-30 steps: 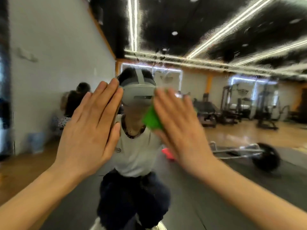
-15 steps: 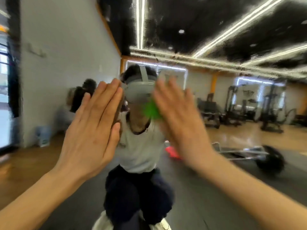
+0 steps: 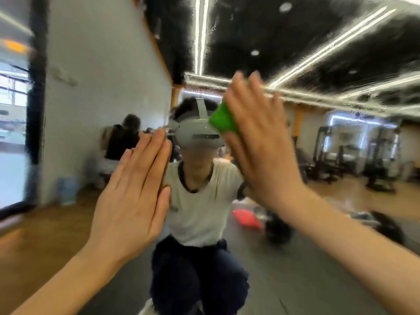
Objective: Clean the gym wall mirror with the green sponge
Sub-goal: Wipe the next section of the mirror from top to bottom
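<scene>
While pressed flat against the large wet-streaked gym wall mirror, sits under the right hand: small bright green soft sponge, only its left edge visible past the palm and thumb, at about the height of the reflected grey headset.

Grip state, right: fingers straight and spread, palm pushing the sponge into the glass, no curl round it. Pinned by pressure alone, not pinched. Grip state, left: left hand flat, fingers together and straight, looks braced on the mirror lower down and well left of the sponge; holds nothing. Actual glass contact hard to confirm from the head view.

Handling, judged: sponge light and compressible, squashes under the palm, so spreads load well over flat glass. Probably damp, given streaky wet film across the upper mirror; wet foam on wet glass likely slippery, can squirt out sideways from a flat palm on a fast stroke. Better hold: thumb on one long edge, fingers over the opposite edge, palm on the back. Glass stiff and fragile-ish; even pressure, no knuckle jabs.

Upper right zone shows smeared film, lower area looks clearer. Mid-wipe, plenty left.
</scene>
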`<state>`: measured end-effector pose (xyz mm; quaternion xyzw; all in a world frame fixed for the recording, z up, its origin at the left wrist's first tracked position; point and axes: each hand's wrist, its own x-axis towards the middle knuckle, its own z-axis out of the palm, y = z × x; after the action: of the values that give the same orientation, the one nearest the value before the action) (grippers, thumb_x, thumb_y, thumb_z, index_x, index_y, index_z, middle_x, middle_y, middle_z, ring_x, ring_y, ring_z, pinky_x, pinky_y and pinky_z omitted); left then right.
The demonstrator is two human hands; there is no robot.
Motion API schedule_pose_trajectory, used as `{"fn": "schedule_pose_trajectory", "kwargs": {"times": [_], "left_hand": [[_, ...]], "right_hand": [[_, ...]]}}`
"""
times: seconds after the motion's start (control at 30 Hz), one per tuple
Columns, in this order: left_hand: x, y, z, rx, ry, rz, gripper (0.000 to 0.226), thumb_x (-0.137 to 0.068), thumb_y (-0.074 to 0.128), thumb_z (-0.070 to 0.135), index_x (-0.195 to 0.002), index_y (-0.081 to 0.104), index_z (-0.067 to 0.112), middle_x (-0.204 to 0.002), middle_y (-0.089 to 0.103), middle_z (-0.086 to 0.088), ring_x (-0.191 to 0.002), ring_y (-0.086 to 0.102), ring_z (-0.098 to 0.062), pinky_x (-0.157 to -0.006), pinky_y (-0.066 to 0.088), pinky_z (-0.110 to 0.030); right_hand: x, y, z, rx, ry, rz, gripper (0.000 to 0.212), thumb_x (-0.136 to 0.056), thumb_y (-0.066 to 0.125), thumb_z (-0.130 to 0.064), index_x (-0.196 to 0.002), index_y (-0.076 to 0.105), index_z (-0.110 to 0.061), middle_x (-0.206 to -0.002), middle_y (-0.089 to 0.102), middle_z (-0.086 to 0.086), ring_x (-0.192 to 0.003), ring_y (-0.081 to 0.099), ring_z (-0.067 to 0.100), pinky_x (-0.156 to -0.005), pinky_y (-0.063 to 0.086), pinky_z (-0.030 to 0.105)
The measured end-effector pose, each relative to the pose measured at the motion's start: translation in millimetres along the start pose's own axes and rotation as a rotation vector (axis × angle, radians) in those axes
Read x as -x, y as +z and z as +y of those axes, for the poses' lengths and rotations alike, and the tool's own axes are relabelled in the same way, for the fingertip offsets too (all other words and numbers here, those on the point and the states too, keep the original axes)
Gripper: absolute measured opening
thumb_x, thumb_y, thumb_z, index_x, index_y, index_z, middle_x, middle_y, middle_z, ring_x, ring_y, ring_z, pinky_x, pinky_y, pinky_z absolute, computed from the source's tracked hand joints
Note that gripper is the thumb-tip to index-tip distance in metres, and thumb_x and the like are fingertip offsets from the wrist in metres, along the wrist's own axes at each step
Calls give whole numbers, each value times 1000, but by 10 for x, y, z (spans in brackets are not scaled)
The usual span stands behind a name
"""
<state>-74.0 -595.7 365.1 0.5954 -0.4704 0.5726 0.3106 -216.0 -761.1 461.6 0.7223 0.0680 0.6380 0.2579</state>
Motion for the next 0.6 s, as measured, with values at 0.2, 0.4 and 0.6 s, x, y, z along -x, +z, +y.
{"fn": "schedule_pose_trajectory", "kwargs": {"times": [0.2,0.4,0.6], "left_hand": [[-3,-37,2,-6,-5,-51,63,-101,36,24,-157,18,0,-166,19,-15,-156,1,-15,-127,2,-33],[1,-75,-10,29,11,-91,64,-100,38,21,-157,19,-1,-166,17,-12,-156,1,-15,-127,1,-32],[31,-98,-15,29,-5,-123,63,-101,37,21,-158,20,0,-167,17,-13,-156,5,-18,-127,2,-32]], "right_hand": [[1228,-203,-390,33,-459,-439,51,-106,42,-19,-155,30,-10,-164,23,5,-154,15,22,-127,7,38],[-41,-118,100,9,-29,-137,47,-103,53,-14,-146,45,2,-155,39,21,-147,27,36,-125,4,41],[617,32,-386,5,-124,-188,54,-103,53,-28,-150,38,-5,-160,30,14,-151,19,29,-126,3,44]]}}
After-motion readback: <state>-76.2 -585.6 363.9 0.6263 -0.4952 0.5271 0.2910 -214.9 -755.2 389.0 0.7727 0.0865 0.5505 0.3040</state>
